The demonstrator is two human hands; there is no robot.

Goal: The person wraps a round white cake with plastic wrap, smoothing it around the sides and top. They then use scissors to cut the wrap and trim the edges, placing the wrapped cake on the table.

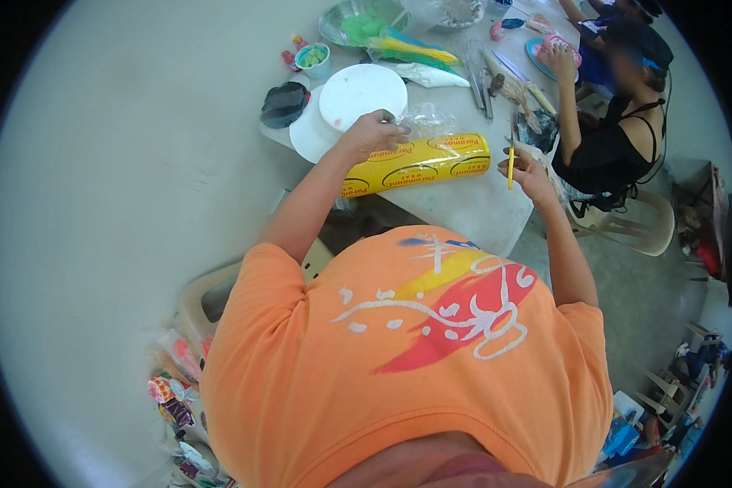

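Note:
A large yellow roll of Paramount cling wrap (436,168) lies across the table's near edge in front of me. My left hand (375,137) is over its left part, with curled fingers pinching a loose piece of clear plastic wrap (430,122) bunched behind the roll. My right hand (529,174), just past the roll's right end, holds a yellow-handled tool (511,168) upright. Its thin metal blade points away from me; the exact kind of tool is hard to tell. Beyond my left hand sits a round white board (363,96), overlapping another white board (308,131).
Farther back on the table (463,213) are a metal bowl (335,27) with green material, filled piping bags (415,52), a tub of green icing (313,59) and metal tubes (480,91). A person (622,116) works close on the right, beside a plastic chair (653,222).

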